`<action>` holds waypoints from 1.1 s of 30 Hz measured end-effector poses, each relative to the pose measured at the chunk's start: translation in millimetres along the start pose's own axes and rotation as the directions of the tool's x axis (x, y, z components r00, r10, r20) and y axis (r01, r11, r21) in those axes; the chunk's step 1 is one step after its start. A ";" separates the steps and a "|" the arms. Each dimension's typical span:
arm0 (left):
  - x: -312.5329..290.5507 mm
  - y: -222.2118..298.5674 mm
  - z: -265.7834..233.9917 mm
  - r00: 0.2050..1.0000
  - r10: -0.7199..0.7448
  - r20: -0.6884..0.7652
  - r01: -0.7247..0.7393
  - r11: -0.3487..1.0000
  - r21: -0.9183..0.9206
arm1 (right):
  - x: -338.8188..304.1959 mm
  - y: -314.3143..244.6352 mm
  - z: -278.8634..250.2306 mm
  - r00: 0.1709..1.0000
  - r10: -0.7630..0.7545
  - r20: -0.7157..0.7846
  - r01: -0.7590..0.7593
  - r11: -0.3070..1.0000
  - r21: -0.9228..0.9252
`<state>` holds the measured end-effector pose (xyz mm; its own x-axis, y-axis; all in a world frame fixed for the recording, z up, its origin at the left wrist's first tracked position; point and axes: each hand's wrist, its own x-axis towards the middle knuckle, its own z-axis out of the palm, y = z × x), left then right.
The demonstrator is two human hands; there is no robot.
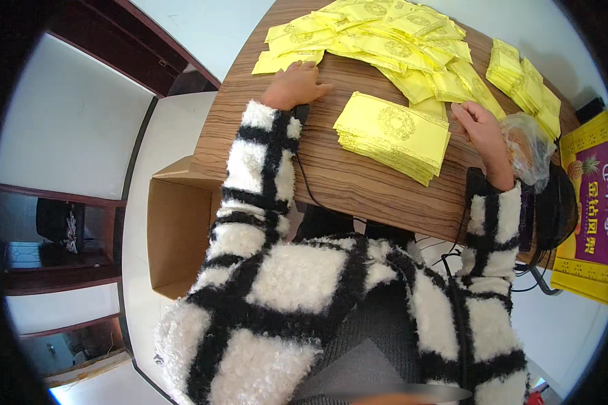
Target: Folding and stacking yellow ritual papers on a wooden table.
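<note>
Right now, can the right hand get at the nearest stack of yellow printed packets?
Probably yes: the right hand is just beside the stack of yellow printed packets, with nothing visibly between them.

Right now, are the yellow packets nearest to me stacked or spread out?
Stacked: the yellow packets lie one upon another on the table, with uneven edges showing under the top one.

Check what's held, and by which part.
Left hand at the near edge of a yellow printed packet, hold unclear; right hand holds nothing visible.
</note>
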<state>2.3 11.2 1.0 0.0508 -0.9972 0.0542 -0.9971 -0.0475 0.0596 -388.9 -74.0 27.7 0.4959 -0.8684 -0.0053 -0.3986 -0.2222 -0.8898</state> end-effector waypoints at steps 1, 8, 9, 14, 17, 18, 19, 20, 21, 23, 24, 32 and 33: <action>1.0 1.2 -3.3 1.000 -0.014 -0.004 0.013 1.000 -0.028 | 0.3 0.9 -0.2 1.000 0.003 -0.004 -0.003 1.000 0.001; -7.1 4.5 -31.0 0.912 -0.100 -0.397 0.033 0.984 -0.173 | 0.9 -0.3 1.2 1.000 -0.022 -0.017 0.022 0.999 0.023; -7.6 6.2 -35.4 0.847 -0.094 -0.523 0.006 0.986 -0.168 | 1.4 1.3 0.8 1.000 -0.018 -0.021 0.018 1.000 0.025; -7.9 7.8 -44.9 0.627 -0.245 -0.739 -0.109 0.912 -0.395 | 2.6 8.1 0.9 0.998 -0.034 -0.044 0.036 0.999 0.039; -9.9 -1.8 -43.8 0.619 -0.352 -0.702 -0.110 0.846 -0.521 | 4.0 9.2 5.0 0.995 -0.075 -0.067 0.077 0.997 0.024; -10.1 -5.4 -43.1 0.631 -0.375 -0.679 -0.081 0.839 -0.539 | 4.3 9.2 5.8 0.996 -0.066 -0.064 0.068 0.997 0.026; -10.6 -8.4 -43.1 0.642 -0.399 -0.655 -0.051 0.830 -0.555 | 4.4 9.1 6.3 0.997 -0.057 -0.061 0.058 0.998 0.029; -9.0 -11.5 -40.7 0.641 -0.399 -0.656 -0.052 0.830 -0.556 | 4.1 9.8 5.1 0.997 -0.046 -0.062 0.048 0.998 0.028; -7.7 -14.6 -38.2 0.682 -0.386 -0.621 -0.013 0.843 -0.538 | 3.4 9.7 4.6 0.997 -0.046 -0.063 0.048 0.998 0.027; -5.7 -25.2 -33.8 0.755 -0.363 -0.546 0.064 0.870 -0.490 | 2.1 5.4 6.0 0.998 -0.039 -0.056 0.042 0.998 0.050; -4.7 -31.2 -30.8 0.755 -0.363 -0.547 0.064 0.870 -0.489 | 1.7 4.3 5.9 0.998 -0.036 -0.053 0.039 0.997 0.061; 0.1 -47.9 0.7 0.965 0.005 -0.261 -0.124 0.890 -0.439 | 1.3 6.1 5.1 0.999 -0.026 -0.033 0.029 0.996 0.088; -1.2 -51.1 8.2 0.965 -0.029 -0.261 -0.073 0.924 -0.374 | 2.4 5.2 6.4 0.999 -0.034 -0.022 0.035 0.996 0.085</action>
<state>52.8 14.3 -10.3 0.0929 -0.9458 0.3112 -0.9043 0.0506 0.4239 -384.8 -74.3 20.1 0.4918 -0.8700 0.0347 -0.3139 -0.2144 -0.9249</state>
